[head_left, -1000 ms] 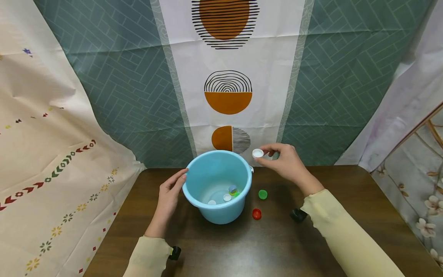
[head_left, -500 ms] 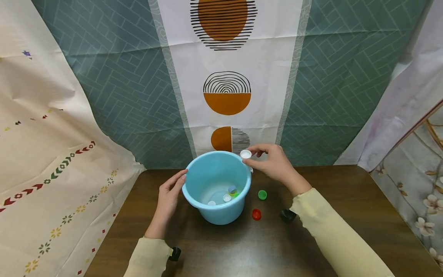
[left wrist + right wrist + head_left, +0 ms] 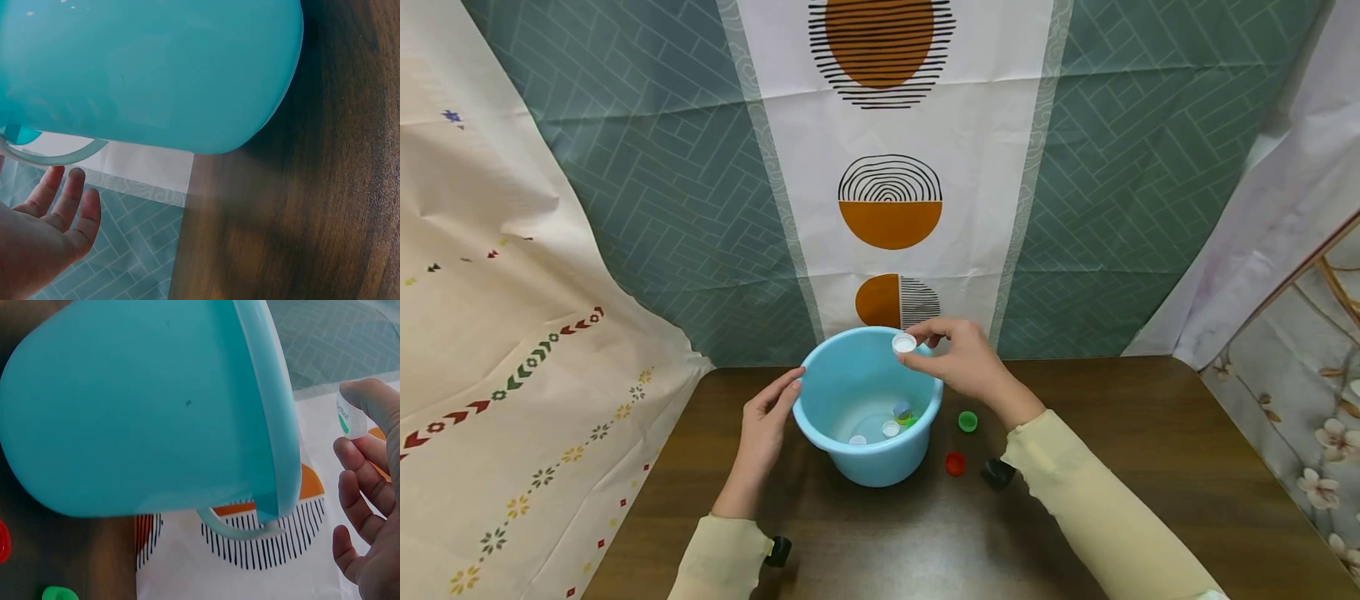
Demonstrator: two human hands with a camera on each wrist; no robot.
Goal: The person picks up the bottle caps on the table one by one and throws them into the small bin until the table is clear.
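A light blue plastic bucket (image 3: pixel 880 458) stands on the table with several bottle caps on its floor, among them a white cap (image 3: pixel 891 428) and a blue one (image 3: pixel 902 409). My left hand (image 3: pixel 766 412) holds its rim at the left, thumb and index fingertip at the edge. In the left wrist view the other fingers (image 3: pixel 69 203) are loosely bent below the bucket's pale handle (image 3: pixel 62 156). Between thumb and fingers my right hand (image 3: pixel 962 360) pinches a white ridged bottle cap (image 3: pixel 904 342), hollow side up, over the right part of the bucket's opening.
Right of the bucket, a green cap (image 3: pixel 967 422) and a red cap (image 3: pixel 955 464) lie on the dark wooden table (image 3: pixel 1112 467). A patterned cloth (image 3: pixel 887 258) hangs behind the table's back edge. Cream fabric (image 3: pixel 550 417) borders the left side.
My right hand has carried the white bottle cap leftward, from beside the bucket to over its opening. My left hand has stayed at the rim.
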